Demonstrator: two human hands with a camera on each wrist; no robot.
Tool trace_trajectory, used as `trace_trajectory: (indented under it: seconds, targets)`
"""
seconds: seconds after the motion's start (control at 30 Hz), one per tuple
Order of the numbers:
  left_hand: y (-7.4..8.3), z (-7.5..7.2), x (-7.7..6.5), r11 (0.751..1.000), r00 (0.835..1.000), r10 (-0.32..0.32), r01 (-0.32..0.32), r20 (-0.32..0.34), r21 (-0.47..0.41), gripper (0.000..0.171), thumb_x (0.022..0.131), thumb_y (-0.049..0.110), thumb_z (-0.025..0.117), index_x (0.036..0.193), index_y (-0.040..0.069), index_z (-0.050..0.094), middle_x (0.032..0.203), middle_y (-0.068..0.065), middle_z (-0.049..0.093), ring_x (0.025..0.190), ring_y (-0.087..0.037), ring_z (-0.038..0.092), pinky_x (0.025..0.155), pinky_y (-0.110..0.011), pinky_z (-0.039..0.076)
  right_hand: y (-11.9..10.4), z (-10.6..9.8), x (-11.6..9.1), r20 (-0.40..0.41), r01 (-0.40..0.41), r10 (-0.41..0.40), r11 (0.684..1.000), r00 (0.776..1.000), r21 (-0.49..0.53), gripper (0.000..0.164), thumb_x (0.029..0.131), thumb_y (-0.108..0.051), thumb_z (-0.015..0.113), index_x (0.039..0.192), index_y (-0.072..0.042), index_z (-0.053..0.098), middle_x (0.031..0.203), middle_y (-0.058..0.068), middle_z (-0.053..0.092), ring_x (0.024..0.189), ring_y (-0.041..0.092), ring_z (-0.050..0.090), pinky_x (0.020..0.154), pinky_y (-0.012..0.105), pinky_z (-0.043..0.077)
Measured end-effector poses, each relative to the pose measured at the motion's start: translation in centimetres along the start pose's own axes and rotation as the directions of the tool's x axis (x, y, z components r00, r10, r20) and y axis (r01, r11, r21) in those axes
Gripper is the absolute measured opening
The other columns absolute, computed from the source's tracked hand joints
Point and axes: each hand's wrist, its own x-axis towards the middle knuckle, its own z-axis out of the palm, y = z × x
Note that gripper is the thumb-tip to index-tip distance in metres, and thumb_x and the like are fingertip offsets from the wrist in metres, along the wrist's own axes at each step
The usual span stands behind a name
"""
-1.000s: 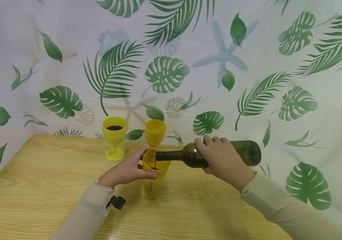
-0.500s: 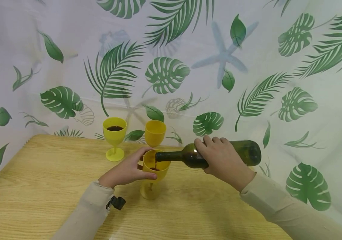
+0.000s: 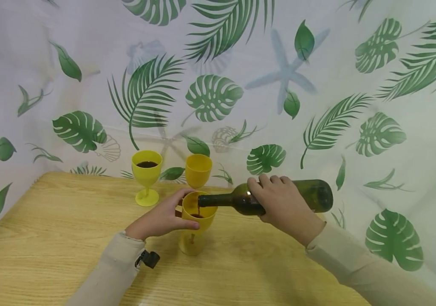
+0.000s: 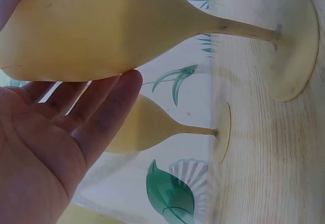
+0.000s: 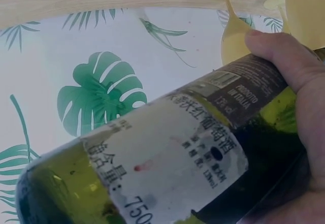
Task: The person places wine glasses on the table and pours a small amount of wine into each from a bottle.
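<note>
My left hand [image 3: 162,216] holds the bowl of a yellow goblet [image 3: 199,223] from its left side, fingers behind and thumb in front. The goblet's foot rests on the table, as the left wrist view of the goblet [image 4: 117,26] shows. In my right hand [image 3: 284,204] is a dark green wine bottle [image 3: 315,195], gripped round its body and lying nearly level. Its mouth is over the goblet's rim, and a thin dark red stream runs into the bowl, where some liquid has gathered. A pale label [image 5: 167,158] faces the right wrist camera.
A second yellow goblet [image 3: 147,172] with dark liquid stands at the back left of the wooden table [image 3: 69,221]. Behind the held goblet is a third, more orange goblet [image 3: 198,171], its lower part hidden. A leaf-printed curtain [image 3: 218,136] hangs along the back edge.
Both hands, the goblet and the bottle keep their places while the red stream keeps running. The whole view has shifted very slightly.
</note>
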Motion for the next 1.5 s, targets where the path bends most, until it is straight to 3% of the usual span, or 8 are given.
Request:
trace_trajectory:
  seconds: [0.93, 1.5]
  targets:
    - [-0.77, -0.27, 0.39, 1.000, 1.000, 0.004, -0.003, 0.027, -0.029, 0.080, 0.087, 0.032, 0.086, 0.153, 0.028, 0.039, 0.144, 0.002, 0.053, 0.131, -0.023, 0.053, 0.105, -0.046, 0.052, 0.03, 0.71, -0.08, -0.022, -0.006, 0.006, 1.000, 1.000, -0.005, 0.083, 0.057, -0.036, 0.103, 0.112, -0.007, 0.049, 0.088, 0.006, 0.047, 0.079, 0.028, 0.057, 0.080, 0.046, 0.053]
    - [-0.19, -0.36, 0.15, 0.999, 0.999, 0.019, -0.018, 0.034, -0.029, 0.080, 0.089, 0.030, 0.084, 0.155, 0.023, 0.039, 0.145, -0.003, 0.053, 0.131, -0.026, 0.053, 0.105, -0.049, 0.051, 0.02, 0.48, 0.08, -0.013, 0.006, -0.006, 1.000, 1.000, -0.020, 0.084, 0.061, -0.036, 0.103, 0.118, -0.007, 0.048, 0.097, 0.009, 0.053, 0.092, 0.034, 0.061, 0.089, 0.050, 0.053]
